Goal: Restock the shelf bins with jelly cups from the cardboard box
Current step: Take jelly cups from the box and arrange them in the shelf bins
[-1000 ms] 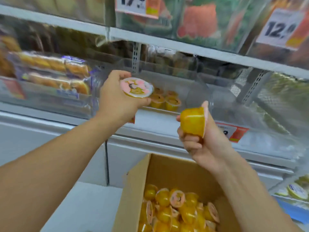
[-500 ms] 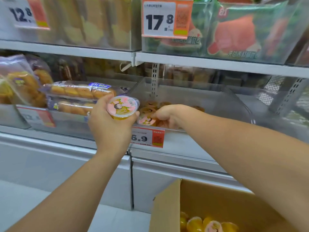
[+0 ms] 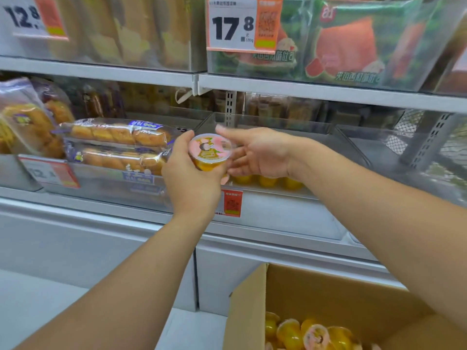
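Clear shelf bin (image 3: 326, 157), a row of cups (image 3: 267, 181) along its near edge. Cardboard box (image 3: 328, 294) near right, part full. Left hand (image 3: 192, 173) grips one jelly cup (image 3: 211, 151) upright, foil up, at the bin's near left corner. Right hand (image 3: 255, 152), fingers spread, empty, touching or nearly touching it. Advice: transfer, set behind the row. Bread packs (image 3: 118, 145) crowd the left.

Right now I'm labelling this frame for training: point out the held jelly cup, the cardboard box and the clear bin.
jelly cup (image 3: 210, 148), head view, on its pink printed lid.
cardboard box (image 3: 328, 294), head view, on its inner back wall.
clear bin (image 3: 278, 122), head view, on its rear wall.
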